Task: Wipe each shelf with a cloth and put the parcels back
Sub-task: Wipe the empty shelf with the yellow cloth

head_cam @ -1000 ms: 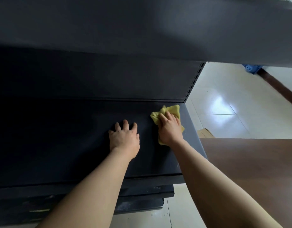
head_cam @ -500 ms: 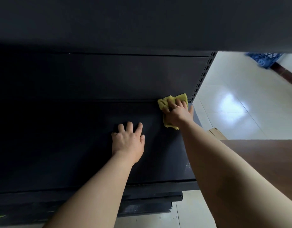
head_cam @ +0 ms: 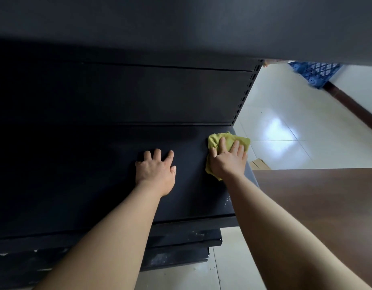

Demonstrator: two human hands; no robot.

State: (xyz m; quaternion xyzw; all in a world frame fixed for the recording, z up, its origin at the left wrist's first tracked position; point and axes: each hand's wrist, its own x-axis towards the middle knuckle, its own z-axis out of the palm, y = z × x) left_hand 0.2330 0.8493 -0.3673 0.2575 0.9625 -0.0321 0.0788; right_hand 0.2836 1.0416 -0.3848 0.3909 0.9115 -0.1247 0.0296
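I'm pressing the yellow cloth flat under my right hand at the right end of the black shelf, fingers straight and spread. My left hand is resting beside it, palm down, holding nothing.

Cloth on shelf, right of left hand.

Matt black metal shelf, soft yellow cloth, glossy floor tiles.

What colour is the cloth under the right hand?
Yellow-green; the cloth shows best in the head view.
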